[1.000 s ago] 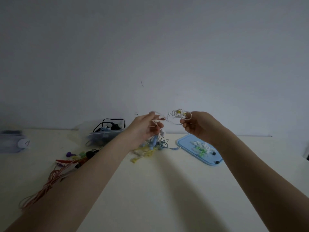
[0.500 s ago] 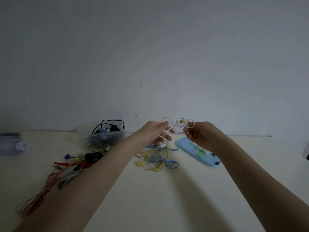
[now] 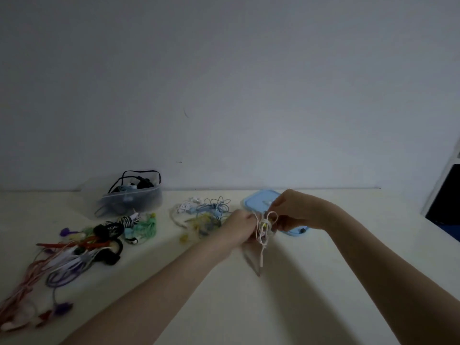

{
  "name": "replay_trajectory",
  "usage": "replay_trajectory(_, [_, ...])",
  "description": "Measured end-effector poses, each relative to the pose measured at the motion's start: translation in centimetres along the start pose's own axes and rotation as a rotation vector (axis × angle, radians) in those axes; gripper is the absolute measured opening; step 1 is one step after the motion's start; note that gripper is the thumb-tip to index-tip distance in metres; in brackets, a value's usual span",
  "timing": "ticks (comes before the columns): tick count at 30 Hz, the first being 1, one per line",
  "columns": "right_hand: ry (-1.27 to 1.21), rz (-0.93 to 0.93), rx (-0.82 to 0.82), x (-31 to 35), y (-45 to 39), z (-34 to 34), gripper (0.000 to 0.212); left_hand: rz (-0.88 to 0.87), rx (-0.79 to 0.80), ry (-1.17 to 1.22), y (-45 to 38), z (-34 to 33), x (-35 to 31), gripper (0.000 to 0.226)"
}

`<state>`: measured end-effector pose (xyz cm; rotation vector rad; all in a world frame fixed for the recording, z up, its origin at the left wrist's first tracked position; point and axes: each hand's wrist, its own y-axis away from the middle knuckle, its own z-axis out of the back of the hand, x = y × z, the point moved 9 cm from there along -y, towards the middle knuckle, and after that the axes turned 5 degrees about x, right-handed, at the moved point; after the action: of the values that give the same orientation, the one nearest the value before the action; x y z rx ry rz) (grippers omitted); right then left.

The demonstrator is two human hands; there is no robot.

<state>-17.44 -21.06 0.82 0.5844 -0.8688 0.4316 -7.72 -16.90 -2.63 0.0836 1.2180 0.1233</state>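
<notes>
A coiled white earphone cable (image 3: 265, 226) hangs between my two hands above the cream table (image 3: 286, 295). My left hand (image 3: 241, 227) grips the bundle from the left. My right hand (image 3: 295, 209) pinches its upper loops from the right. One loose end of the cable dangles down to a plug tip near the table top. Both hands are close together, just in front of the light blue lid (image 3: 258, 201).
A clear plastic box (image 3: 132, 199) with black cables stands at the back left. Blue, yellow and white earphones (image 3: 206, 214) lie tangled behind my left hand. Coloured cables (image 3: 82, 247) sprawl over the left of the table. A dark opening (image 3: 445, 197) is at the right.
The view has tipped downward. Both hands have come lower and closer to the table, and the white cable is bunched tighter, with one end now hanging down.
</notes>
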Motion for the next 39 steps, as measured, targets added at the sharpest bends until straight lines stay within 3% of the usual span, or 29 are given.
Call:
replay_trajectory(5, [-0.168,0.031,-0.025,-1.7,-1.6,-1.0,0.012,-0.206,-0.124,-0.601,0.6,1.1,-0.5,0.028])
replay_trajectory(8, [-0.263,0.099,-0.044,-0.6,-2.3,-1.7,0.012,-0.212,-0.195,-0.831,0.5,3.7,-0.7,0.022])
replay_trajectory(10, [-0.231,0.093,-0.041,0.1,-2.9,-2.3,0.009,-0.194,-0.195,-0.753,0.3,5.7,-0.2,0.019])
replay_trajectory(14, [0.184,0.018,-0.036,0.7,-3.2,-1.5,0.008,-0.292,-0.126,-0.571,0.2,6.7,-1.2,0.046])
replay_trajectory(20, [0.188,0.072,-0.306,2.1,-1.8,5.1,0.014,-0.304,0.040,-0.026,0.0,4.5,-2.9,0.029])
replay_trajectory(24, [0.301,0.093,-0.509,1.3,-1.8,7.4,0.016,-0.241,0.024,0.196,-0.6,4.2,-2.4,0.036])
replay_trajectory(27, [0.436,0.036,-0.554,-0.2,-2.2,7.7,0.013,-0.195,0.002,0.461,-1.1,4.2,-1.9,0.029])
replay_trajectory(32, [0.598,-0.092,-0.421,-2.1,-2.3,6.6,0.019,-0.170,-0.084,0.349,-1.9,4.0,-1.3,0.018])
replay_trajectory(39, [0.644,-0.018,-0.420,-1.4,-2.1,5.7,0.013,-0.115,-0.066,0.283,-2.8,3.2,0.1,0.025])
